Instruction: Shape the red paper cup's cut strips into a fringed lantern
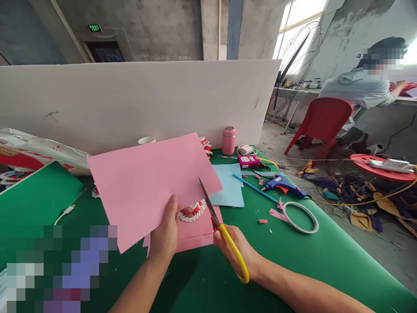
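My left hand [165, 234] grips a large pink sheet of paper [146, 182] by its lower edge, thumb on the near face and fingers hidden behind. In my right hand [236, 248] is a pair of scissors [233, 245] with yellow handles and dark blades. The blades point up and lie over the sheet's right part; whether paper is between them I cannot tell. Below the held sheet, more pink paper [195, 241] lies on the green table [276, 269]. A red and white pleated paper piece [193, 213] shows partly between them.
To the right lie light blue paper [233, 195], a blue glue gun [286, 186], a roll of white tape [316, 224] and pink scraps [263, 221]. A pink flask [228, 141] stands by the white partition [146, 100]. Someone sits on a red chair [322, 117] beyond.
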`<move>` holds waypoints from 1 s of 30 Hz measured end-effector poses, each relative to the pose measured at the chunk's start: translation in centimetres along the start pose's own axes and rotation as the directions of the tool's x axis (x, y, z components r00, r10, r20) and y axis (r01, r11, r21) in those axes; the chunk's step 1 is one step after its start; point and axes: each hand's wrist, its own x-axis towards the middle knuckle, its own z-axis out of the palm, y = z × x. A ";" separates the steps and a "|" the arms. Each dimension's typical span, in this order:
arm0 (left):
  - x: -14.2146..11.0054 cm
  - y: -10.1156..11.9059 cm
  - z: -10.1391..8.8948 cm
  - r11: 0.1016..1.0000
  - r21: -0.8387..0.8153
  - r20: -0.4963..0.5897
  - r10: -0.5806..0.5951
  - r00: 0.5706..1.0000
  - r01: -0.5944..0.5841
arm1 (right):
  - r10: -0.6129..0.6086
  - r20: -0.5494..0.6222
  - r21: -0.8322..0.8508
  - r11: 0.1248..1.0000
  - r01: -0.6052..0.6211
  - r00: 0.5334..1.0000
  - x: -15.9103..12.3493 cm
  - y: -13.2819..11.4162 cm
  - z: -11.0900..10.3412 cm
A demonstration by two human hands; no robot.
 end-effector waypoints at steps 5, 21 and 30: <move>-0.1 0.2 0.2 1.000 -0.028 -0.010 -0.008 1.000 0.008 | -0.015 0.001 -0.006 1.000 0.015 1.000 0.0 0.0 0.0; -0.1 0.5 0.2 0.997 -0.038 -0.078 -0.073 0.994 0.070 | -0.045 0.012 -0.030 0.999 0.045 0.999 0.1 0.8 -0.1; 0.1 0.4 0.0 0.995 -0.033 -0.084 -0.099 0.992 0.096 | -0.035 0.033 -0.037 0.999 0.037 0.999 0.1 0.8 0.0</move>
